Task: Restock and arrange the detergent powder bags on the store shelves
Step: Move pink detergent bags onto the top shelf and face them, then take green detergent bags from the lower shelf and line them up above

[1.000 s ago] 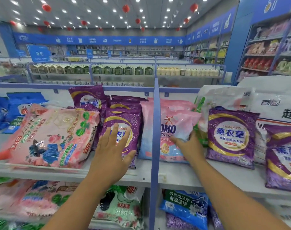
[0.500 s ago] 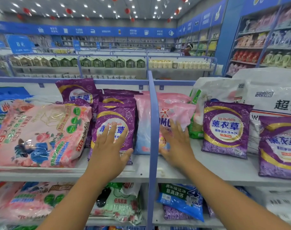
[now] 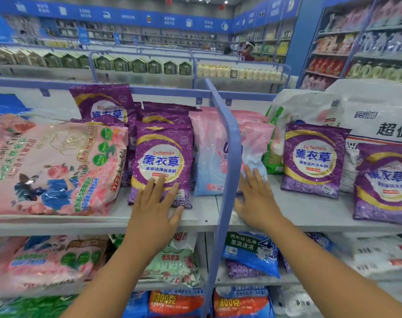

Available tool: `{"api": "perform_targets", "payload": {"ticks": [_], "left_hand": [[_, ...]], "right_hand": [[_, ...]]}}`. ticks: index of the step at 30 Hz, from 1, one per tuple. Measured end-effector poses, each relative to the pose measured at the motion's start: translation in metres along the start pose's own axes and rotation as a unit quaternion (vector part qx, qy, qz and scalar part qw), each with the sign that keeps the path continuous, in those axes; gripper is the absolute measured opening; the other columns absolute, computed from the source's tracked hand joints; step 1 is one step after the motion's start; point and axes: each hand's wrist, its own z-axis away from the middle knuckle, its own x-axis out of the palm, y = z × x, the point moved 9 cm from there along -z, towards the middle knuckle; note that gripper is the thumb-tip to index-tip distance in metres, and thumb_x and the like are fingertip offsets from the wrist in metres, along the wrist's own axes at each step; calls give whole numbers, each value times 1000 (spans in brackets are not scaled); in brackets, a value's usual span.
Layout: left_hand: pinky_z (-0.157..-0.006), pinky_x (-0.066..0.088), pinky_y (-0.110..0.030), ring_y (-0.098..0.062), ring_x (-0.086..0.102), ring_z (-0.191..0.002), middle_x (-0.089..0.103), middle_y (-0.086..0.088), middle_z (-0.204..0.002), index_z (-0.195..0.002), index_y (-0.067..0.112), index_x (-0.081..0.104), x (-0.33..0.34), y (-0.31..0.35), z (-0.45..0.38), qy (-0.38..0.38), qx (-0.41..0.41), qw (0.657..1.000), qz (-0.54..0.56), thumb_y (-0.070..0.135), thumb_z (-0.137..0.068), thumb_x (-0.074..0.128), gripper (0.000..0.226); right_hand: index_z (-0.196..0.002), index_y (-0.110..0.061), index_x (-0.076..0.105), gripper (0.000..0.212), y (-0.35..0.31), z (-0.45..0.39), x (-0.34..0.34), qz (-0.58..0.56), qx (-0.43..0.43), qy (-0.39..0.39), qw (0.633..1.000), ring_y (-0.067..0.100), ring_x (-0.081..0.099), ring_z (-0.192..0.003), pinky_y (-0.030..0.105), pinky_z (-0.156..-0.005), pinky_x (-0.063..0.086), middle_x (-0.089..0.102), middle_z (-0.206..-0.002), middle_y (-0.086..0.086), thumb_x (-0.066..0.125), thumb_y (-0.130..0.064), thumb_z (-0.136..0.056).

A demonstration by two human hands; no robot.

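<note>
A row of purple lavender detergent bags [image 3: 164,157] stands on the top shelf [image 3: 195,220], left of the blue divider bar [image 3: 228,161]. My left hand [image 3: 156,210] lies with straight fingers on the lower front of the front purple bag. A pink and blue bag [image 3: 209,152] stands beside the purple row and reaches behind the divider. My right hand [image 3: 256,200], fingers spread and straight, touches that bag's lower right part. Two more purple bags [image 3: 313,159] [image 3: 383,182] stand further right.
A large pink bag [image 3: 55,166] lies flat at the left. Big white sacks [image 3: 374,115] stand at the back right. Lower shelves hold pink, green, blue [image 3: 252,252] and orange bags. A person [image 3: 249,51] stands in a far aisle.
My right hand has slid left and down from the pink bag's right edge to its lower part by the divider. My left hand has stayed on the purple bag. The view has tilted down.
</note>
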Motion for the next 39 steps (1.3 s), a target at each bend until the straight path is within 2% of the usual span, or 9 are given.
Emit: {"api": "perform_targets", "payload": {"ticks": [4,7,9,11,14,17,25,33,39], "left_hand": [[-127,7,-48,-27,0,-157,3,-3,-170,-160,34,20,-4,0,22,-6,-8,1000,1,62,-94,15,72],[-127,4,-49,-26,-3,-157,0,-3,-170,-161,34,16,-8,3,46,-23,-21,999,-4,59,-99,25,68],[-127,2,-50,-27,-6,-157,-5,-4,-170,-161,33,12,-9,3,68,-40,-36,998,-13,55,-103,35,66],[-127,0,-49,-28,-9,-157,-10,-4,-170,-161,35,7,-10,3,94,-58,-61,996,-16,53,-103,37,68],[-127,-2,-48,-26,-12,-156,-14,-2,-169,-161,38,0,-7,5,134,-85,-95,991,-46,55,-104,34,68],[-127,-3,-47,-25,-14,-156,-15,-3,-169,-161,37,1,-3,6,169,-121,-111,985,-62,55,-104,34,68],[-127,-1,-47,-26,-12,-156,-14,-2,-169,-161,37,1,1,-6,194,-146,-122,981,-38,56,-104,35,69],[-127,2,-47,-26,-11,-156,-13,-2,-170,-161,37,3,24,-65,184,-163,-115,980,-4,57,-103,35,69],[-127,3,-47,-30,-5,-157,-9,-5,-170,-161,35,3,38,-106,168,-177,-95,980,6,57,-103,34,69]], "right_hand": [[-162,-34,2,69,6,39,11,-18,29,-16,999,17,-16,-156,45,-128,4,-18,-168,-8,32,-56,-104],[-161,-29,17,62,8,64,13,-18,52,-25,998,22,1,-157,46,-127,7,-1,-171,-2,25,-55,-105],[-161,-27,21,62,8,82,13,-7,51,-17,999,23,6,-157,48,-127,4,10,-170,1,22,-54,-105],[-161,-27,18,63,5,104,15,4,44,-13,999,24,1,-157,48,-127,1,7,-171,1,22,-55,-105],[-162,-29,8,67,-3,139,21,-15,37,-4,999,24,-13,-156,48,-127,-3,-9,-171,1,27,-55,-104],[-162,-29,6,69,-17,165,36,-62,35,-30,997,22,-17,-156,46,-127,-4,-15,-170,0,32,-55,-104],[-162,-34,1,72,-45,201,75,-117,38,-125,984,22,-13,-156,46,-127,6,-13,-169,-6,37,-55,-104],[-162,-34,4,72,-113,193,113,-144,41,-150,977,21,3,-157,42,-127,15,-2,-170,-6,41,-53,-103],[-162,-27,8,74,-153,164,137,-161,73,-151,973,21,15,-156,41,-121,28,8,-170,-1,44,-52,-102]]}}
